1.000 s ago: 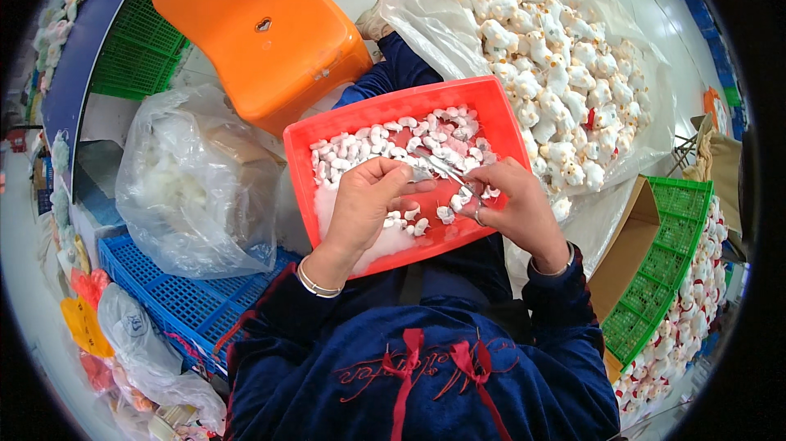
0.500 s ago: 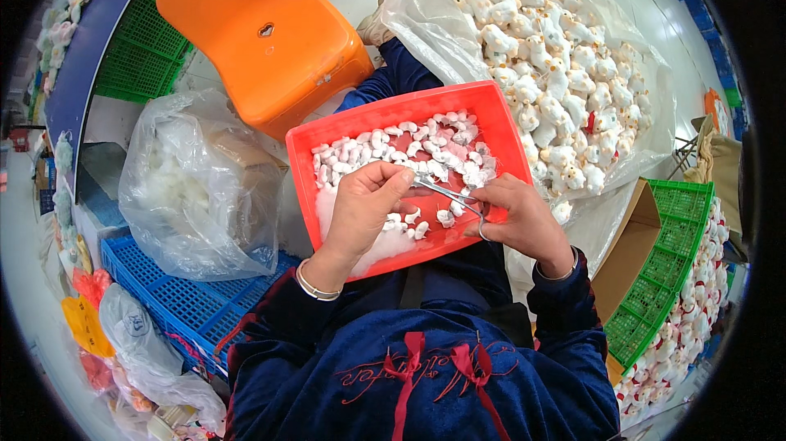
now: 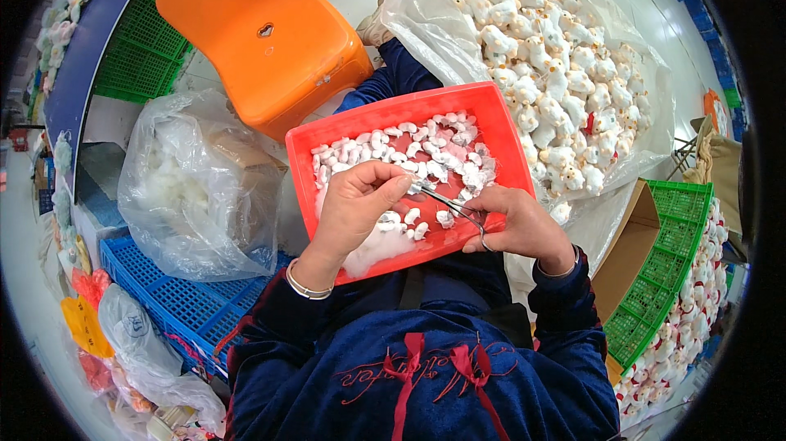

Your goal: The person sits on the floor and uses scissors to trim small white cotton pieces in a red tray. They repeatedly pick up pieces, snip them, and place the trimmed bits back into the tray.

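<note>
My left hand (image 3: 354, 202) is closed in a pinch on a small white plush piece (image 3: 414, 187) above a red plastic tray (image 3: 514, 136). In my right hand (image 3: 524, 224) are metal forceps (image 3: 450, 203) with scissor-like finger loops. Their tips meet the white piece at my left fingertips; whether they are inside it is too small to tell. Across the tray lie many small curved white pieces (image 3: 354, 151). Loose white stuffing (image 3: 375, 253) fills the tray's near left corner, partly behind my left hand. The tray rests over my lap.
Beyond the tray stands an orange chair (image 3: 254, 23). At right, a large clear bag (image 3: 434, 23) holds many white plush toys (image 3: 565, 81). Left is a clear bag of stuffing (image 3: 192, 187) by a blue crate (image 3: 184, 285). A cardboard box (image 3: 626, 253) and green crate (image 3: 667, 261) stand right.
The forceps have turned steeper, and my right hand has shifted slightly lower. My left hand has moved only slightly, still pinching the white piece.
</note>
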